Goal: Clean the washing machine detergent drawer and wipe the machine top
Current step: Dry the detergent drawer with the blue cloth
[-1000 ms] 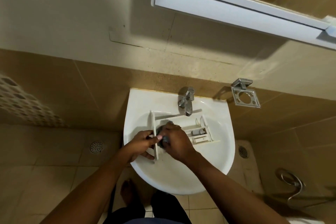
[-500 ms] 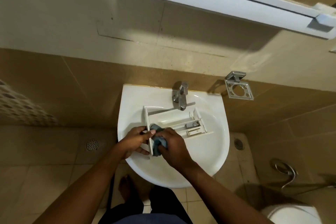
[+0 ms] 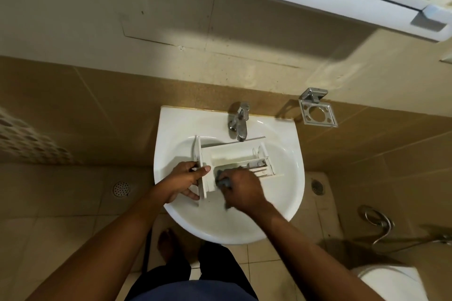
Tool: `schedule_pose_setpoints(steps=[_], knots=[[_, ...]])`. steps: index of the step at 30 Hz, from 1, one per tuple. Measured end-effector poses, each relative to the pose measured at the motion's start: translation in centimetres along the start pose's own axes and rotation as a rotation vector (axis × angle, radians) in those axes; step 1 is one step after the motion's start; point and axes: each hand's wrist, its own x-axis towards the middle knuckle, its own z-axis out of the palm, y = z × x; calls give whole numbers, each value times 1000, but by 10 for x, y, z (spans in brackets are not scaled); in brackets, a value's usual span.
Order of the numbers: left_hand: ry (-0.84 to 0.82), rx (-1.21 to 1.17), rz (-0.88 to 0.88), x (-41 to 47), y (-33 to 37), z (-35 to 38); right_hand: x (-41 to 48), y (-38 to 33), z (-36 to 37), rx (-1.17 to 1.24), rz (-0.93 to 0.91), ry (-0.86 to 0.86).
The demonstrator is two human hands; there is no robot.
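White drawer (image 3: 231, 157) in left hand (image 3: 184, 182), right hand (image 3: 243, 189) curled round cloth (image 3: 220, 179)

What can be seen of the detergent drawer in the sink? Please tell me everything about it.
The detergent drawer looks like white plastic, with a flat front panel at its left end and several open compartments, small inserts at the right end. It lies across the basin of the sink, under the tap. The left hand holds the front panel; the right hand presses a grey cloth into the near compartment.
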Motion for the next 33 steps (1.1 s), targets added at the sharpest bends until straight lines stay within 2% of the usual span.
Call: schedule_pose_setpoints(steps=[4,7,9,12,14,20,22,25,31,33], knots=[[3,5,-12,1,-1,0,-4,-9,9,56,-69,3],[-9,17,-5,3,-2,-1,-4,19,-12,58,44,-52],[-8,23,-17,3,0,-1,5,29,-27,74,135,4],[-3,11,-43,3,1,-2,23,17,-30,444,157,183],[7,7,-55,3,1,-2,33,1,-22,586,122,233],[28,-7,-62,2,0,-2,29,-24,29,481,62,175],[20,-13,-54,2,-2,-4,21,-19,32,556,50,158],[-1,-12,-31,3,-2,-5,9,-15,26,755,134,82],[-28,-31,-46,4,-3,-12,-4,-8,15,850,154,-119],[-36,-43,-64,4,-3,-15,-9,-2,17,776,92,-148]])
